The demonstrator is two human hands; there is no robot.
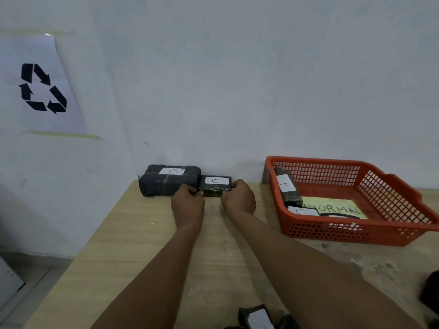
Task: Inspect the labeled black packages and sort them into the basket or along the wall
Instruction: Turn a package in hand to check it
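1. Package C (215,186) lies flat on the table (142,245) at the wall (237,91), its white label up, touching package B (169,180) at its 9 o'clock.
2. Left hand (188,201) pinches C's near-left corner; right hand (238,197) curls round its near-right end. Both hold it, pressing it toward the wall at 12 o'clock.
3. Basket (394,186), red and at 3 o'clock from C, well apart, holds package A (286,186) leaning on its left wall, another labeled package (305,211) whose letter looks like C, and a yellow sign (337,207) reading "NORMAL", its start hidden.
4. Progress, as I judge it: two packages sit along the wall, at least two in the basket, so sorting is well under way.
5. Left to do: at 6 o'clock, by the near edge, one more black package (256,317) waits, partly cut off; its label cannot be read.
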